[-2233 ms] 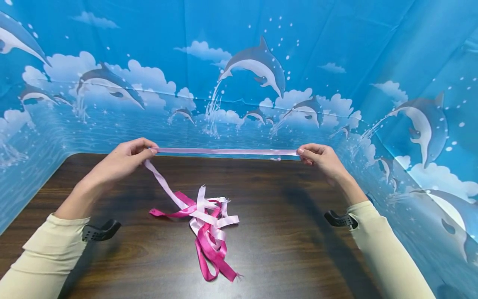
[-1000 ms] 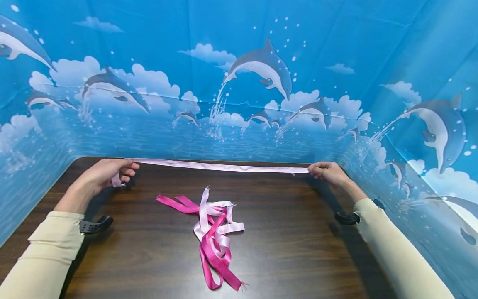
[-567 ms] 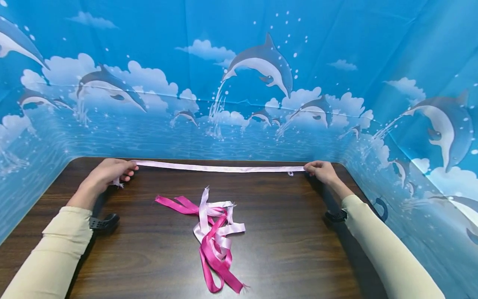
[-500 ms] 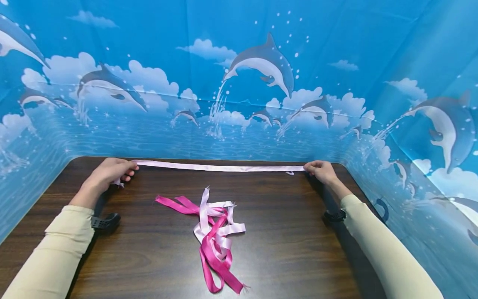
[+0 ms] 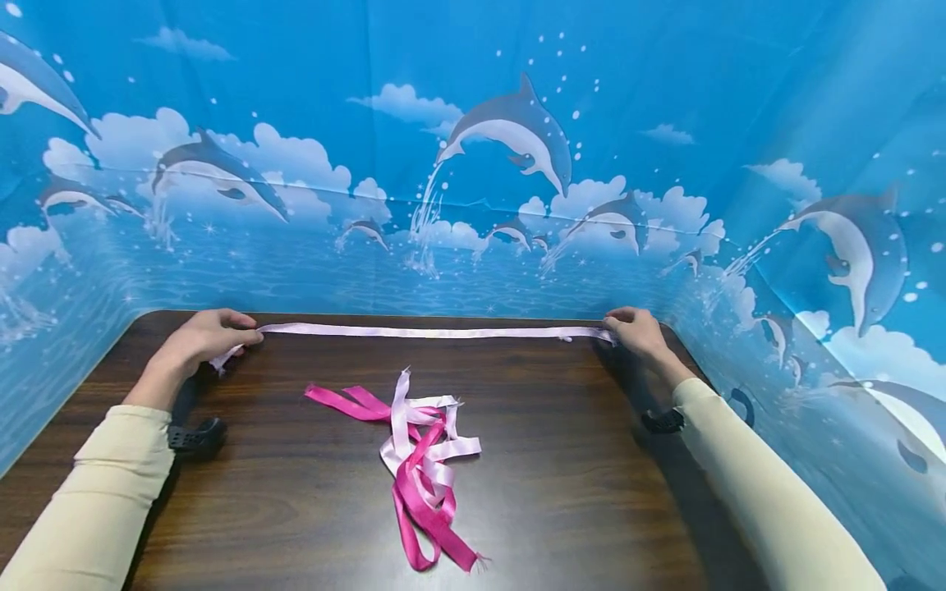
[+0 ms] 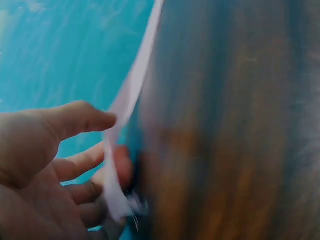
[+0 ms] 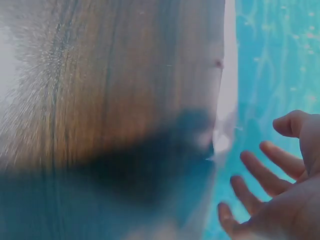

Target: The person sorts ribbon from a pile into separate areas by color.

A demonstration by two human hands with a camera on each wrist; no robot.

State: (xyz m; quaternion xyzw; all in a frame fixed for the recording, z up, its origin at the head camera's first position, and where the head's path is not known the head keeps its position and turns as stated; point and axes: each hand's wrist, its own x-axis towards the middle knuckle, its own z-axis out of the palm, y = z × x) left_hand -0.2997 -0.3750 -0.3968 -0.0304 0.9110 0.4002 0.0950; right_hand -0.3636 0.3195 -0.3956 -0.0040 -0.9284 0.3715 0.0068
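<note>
A pale pink ribbon (image 5: pixel 443 333) stretches across the far edge of the table, nearly straight from one hand to the other. My left hand (image 5: pixel 210 335) is at its left end, thumb and fingers parted; in the left wrist view the ribbon (image 6: pixel 135 85) touches the thumb tip, and its frayed tail hangs across the fingers. At the right end, my right hand (image 5: pixel 637 332) has its fingers spread, apart from the ribbon (image 7: pixel 226 100) in the right wrist view. Nearer me lies a tangled heap of ribbons, with a magenta ribbon (image 5: pixel 424 501) and pale pink ribbon (image 5: pixel 401 419) overlapping.
The dark wooden table (image 5: pixel 562 492) fills the lower view. A blue dolphin-print backdrop (image 5: pixel 458 164) rises behind it and along both sides. Black wrist straps, one on the left wrist (image 5: pixel 195 437), jut out over the table.
The pale pink ribbon came away from the heap and was lowered, stretched, to the table's far edge. Since then the right hand has let go, and the left thumb and fingers have parted.
</note>
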